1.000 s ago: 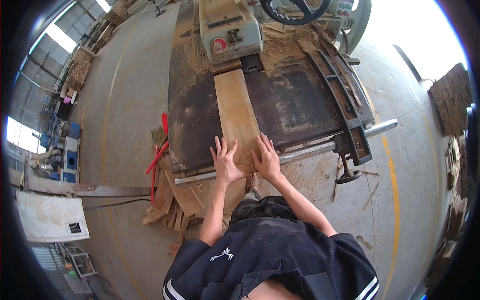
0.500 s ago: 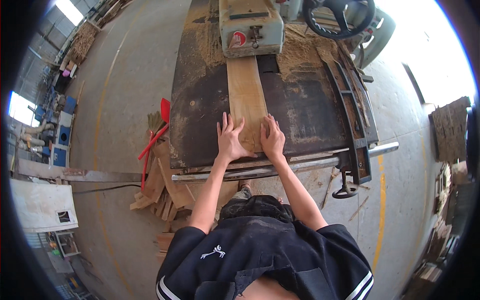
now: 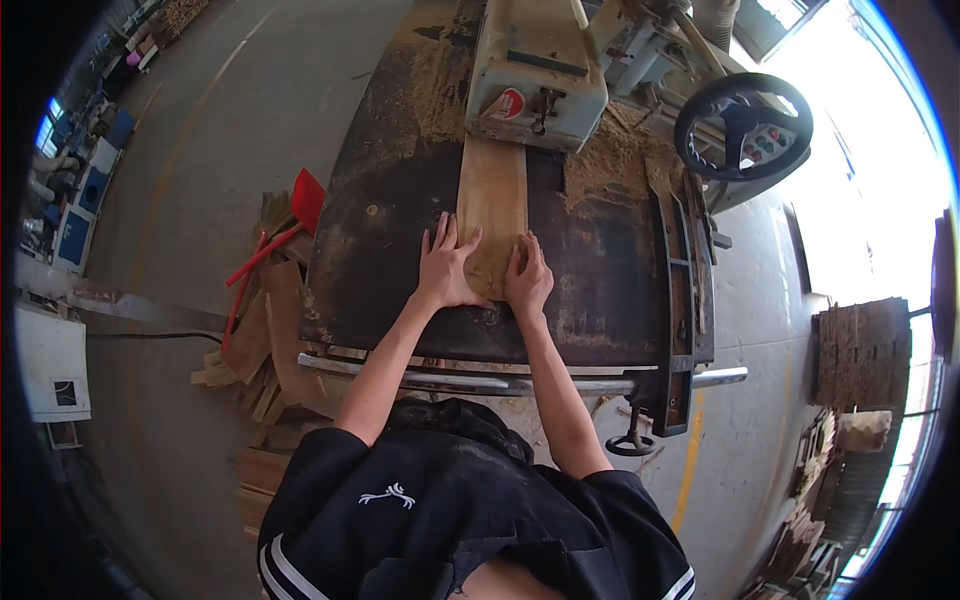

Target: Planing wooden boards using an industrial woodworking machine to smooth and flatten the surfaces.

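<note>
A long, flat wooden board lies on the dark machine table, its far end hidden under the pale green machine head. My left hand rests on the board's left edge with fingers spread, its thumb reaching across the near end. Against the right edge lies my right hand, fingers stretched forward and thumb apart on the wood. Neither hand wraps around the board.
Sawdust covers the table around the machine head. A black handwheel stands at right, above a black metal fence. A metal rail crosses the table's front. Wood offcuts and a red dustpan lie left.
The board has slid forward, and less of it shows before the machine head. Both hands have moved with it, farther from the table's front edge. The whole view has also shifted and turned.
</note>
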Demonstrator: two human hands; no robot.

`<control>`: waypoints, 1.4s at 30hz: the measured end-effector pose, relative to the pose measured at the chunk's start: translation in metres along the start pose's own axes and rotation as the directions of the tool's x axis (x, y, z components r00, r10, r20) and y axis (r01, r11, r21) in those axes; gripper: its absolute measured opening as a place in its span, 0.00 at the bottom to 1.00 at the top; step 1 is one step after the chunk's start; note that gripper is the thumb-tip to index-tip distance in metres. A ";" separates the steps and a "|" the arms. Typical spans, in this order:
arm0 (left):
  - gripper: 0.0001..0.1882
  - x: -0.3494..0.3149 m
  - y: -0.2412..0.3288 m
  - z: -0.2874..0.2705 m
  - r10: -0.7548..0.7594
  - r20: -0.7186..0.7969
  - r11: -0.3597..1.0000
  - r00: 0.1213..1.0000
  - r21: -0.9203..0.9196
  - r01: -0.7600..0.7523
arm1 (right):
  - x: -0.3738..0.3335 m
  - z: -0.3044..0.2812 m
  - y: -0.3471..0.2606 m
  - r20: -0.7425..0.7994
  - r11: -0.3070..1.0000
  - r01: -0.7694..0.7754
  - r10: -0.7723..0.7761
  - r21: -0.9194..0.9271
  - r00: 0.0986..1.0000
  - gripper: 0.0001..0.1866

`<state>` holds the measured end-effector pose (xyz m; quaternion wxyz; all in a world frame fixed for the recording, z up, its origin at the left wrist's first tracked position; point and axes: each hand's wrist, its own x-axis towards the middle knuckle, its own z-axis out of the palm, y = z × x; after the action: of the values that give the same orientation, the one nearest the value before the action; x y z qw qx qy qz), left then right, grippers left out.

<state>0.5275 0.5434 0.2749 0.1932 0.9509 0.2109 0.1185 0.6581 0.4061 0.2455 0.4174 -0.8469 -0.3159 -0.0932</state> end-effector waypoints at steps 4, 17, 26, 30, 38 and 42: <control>0.78 0.022 -0.010 0.003 0.003 0.005 1.000 1.000 -0.019 -0.003 | 0.020 0.006 -0.001 0.017 1.000 -0.007 0.007 -0.019 1.000 0.15; 0.78 0.054 -0.038 0.025 -0.011 -0.339 0.954 0.941 -0.287 -0.092 | 0.071 0.032 0.012 -0.095 0.986 0.061 -0.076 -0.153 0.993 0.16; 0.72 0.063 -0.042 0.049 -0.050 -0.360 0.962 0.931 -0.269 -0.052 | -0.014 0.011 -0.014 -0.241 0.986 0.168 -0.163 -0.003 0.957 0.22; 0.63 0.041 -0.047 0.050 -0.097 -0.412 0.949 0.906 -0.312 -0.040 | -0.098 -0.029 -0.027 0.126 0.938 0.322 -0.337 0.125 0.933 0.17; 0.66 -0.077 0.004 0.050 -0.082 -0.444 0.970 0.892 -0.241 -0.031 | -0.112 -0.049 -0.010 0.218 0.819 0.439 -0.536 0.370 0.816 0.10; 0.54 -0.253 0.066 0.082 -0.271 -0.626 0.960 0.731 -0.236 0.154 | -0.111 -0.050 0.003 0.219 0.740 0.529 -0.645 0.415 0.732 0.09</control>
<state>0.3523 0.3490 0.1923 0.1989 0.7992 0.3619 0.4367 0.5782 0.3161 0.2288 0.4359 -0.6223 -0.6500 -0.0175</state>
